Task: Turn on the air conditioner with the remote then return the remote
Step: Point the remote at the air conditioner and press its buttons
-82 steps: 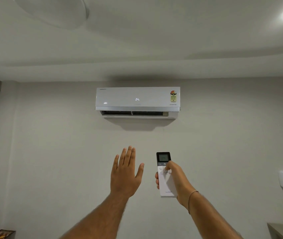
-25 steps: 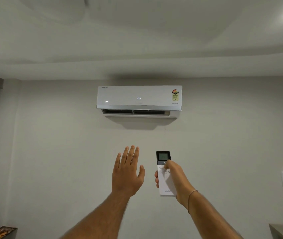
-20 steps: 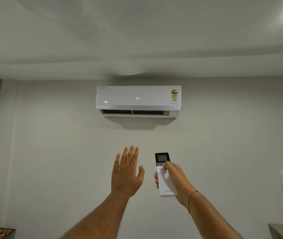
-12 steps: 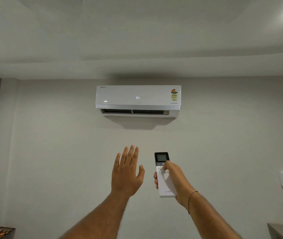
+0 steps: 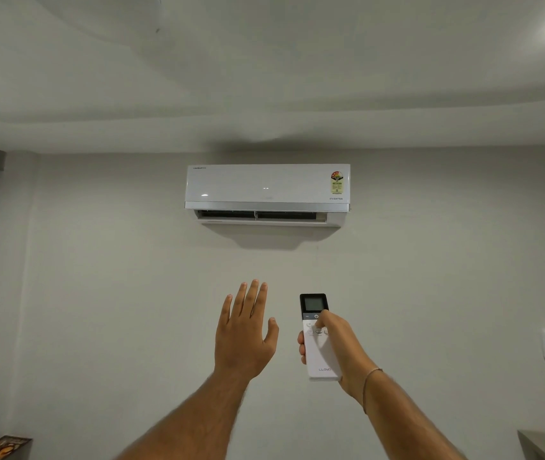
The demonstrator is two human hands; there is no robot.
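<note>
Below the air conditioner (image 5: 267, 187), the right hand (image 5: 337, 346) gripped the remote (image 5: 318, 340) around its lower body, thumb near the power button. The left hand (image 5: 244, 330) was open, empty. The remote seemed light, rigid and smooth.

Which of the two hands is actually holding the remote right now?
The right hand: its fingers wrap the white remote, thumb up by the power button, aimed at the air conditioner. The left hand is raised, open and empty.

We see both our forearms bare and sleeveless, with dark hair along them; a thin string bracelet (image 5: 372, 373) circles the wrist behind our right hand (image 5: 340, 346).
</note>
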